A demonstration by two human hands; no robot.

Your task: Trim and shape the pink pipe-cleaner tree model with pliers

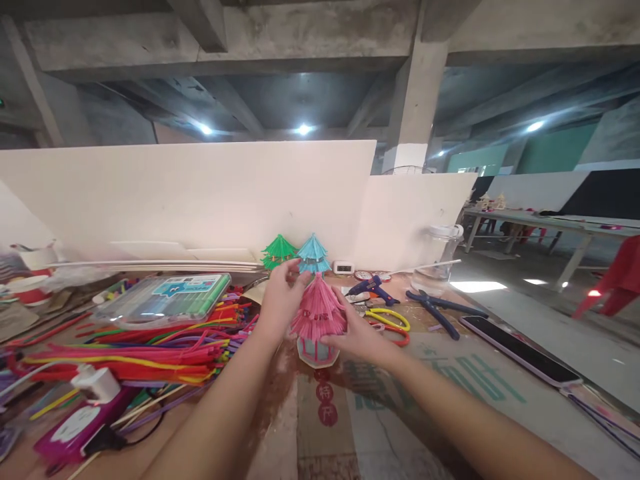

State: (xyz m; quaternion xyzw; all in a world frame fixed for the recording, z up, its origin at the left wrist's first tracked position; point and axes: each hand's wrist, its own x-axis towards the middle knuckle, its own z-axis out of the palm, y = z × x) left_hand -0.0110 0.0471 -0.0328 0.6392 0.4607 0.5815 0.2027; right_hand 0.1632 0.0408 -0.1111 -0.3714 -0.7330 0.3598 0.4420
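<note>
A small pink pagoda model with a tiered, pleated roof and a pale many-sided base stands on the cardboard-covered table in front of me. My right hand is closed around its right side, thumb across the front near the base and fingers by the roof. My left hand is at the upper left of the roof, fingers curved and apart from the thumb; whether it touches the roof I cannot tell. Just behind are a green pagoda model and a light blue pagoda model.
Colourful pipe cleaners lie heaped on the left beside a clear plastic case and a purple power strip. On the right are a glue gun, yellow-handled scissors, blue pliers, a phone and a clear jar.
</note>
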